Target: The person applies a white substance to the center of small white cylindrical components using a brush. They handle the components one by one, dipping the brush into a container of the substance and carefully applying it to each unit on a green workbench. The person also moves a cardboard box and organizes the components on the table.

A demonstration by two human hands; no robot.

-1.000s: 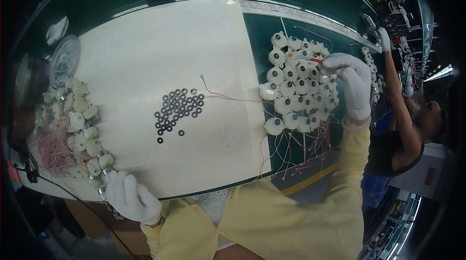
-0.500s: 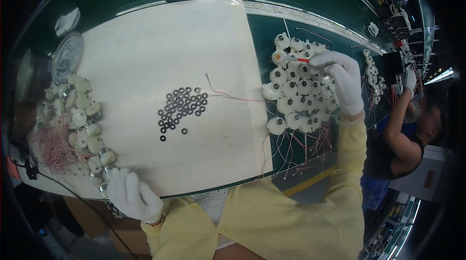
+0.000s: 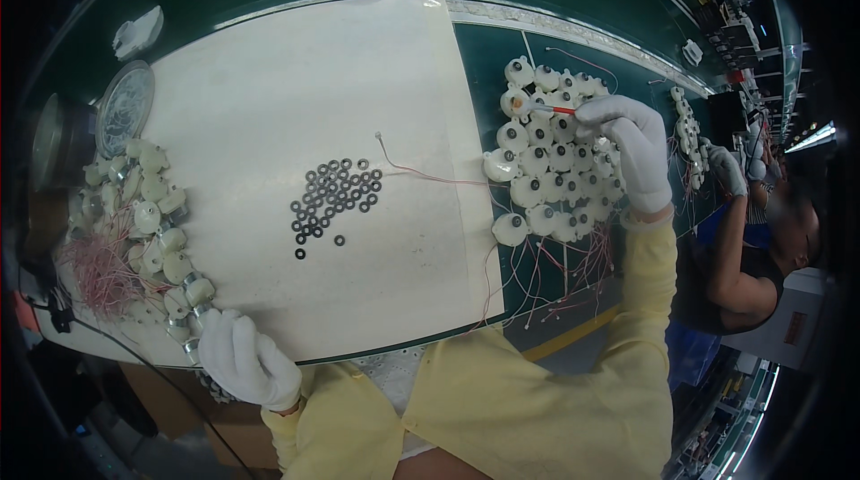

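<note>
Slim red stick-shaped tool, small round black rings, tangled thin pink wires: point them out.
Slim red tool (image 3: 563, 110): head view, on its red shaft.
Black rings (image 3: 332, 187): head view, around the middle of the loose cluster.
Pink wires (image 3: 103, 270): head view, middle of the tangle.

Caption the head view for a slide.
Gloved right hand holds a red-handled tool at clustered white parts; left hand rests beside piled wired parts.

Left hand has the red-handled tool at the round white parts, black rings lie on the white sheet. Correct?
Not the left hand: the head view shows the right hand holding the red-handled tool at the round white parts. The black rings do lie on the white sheet.
</note>
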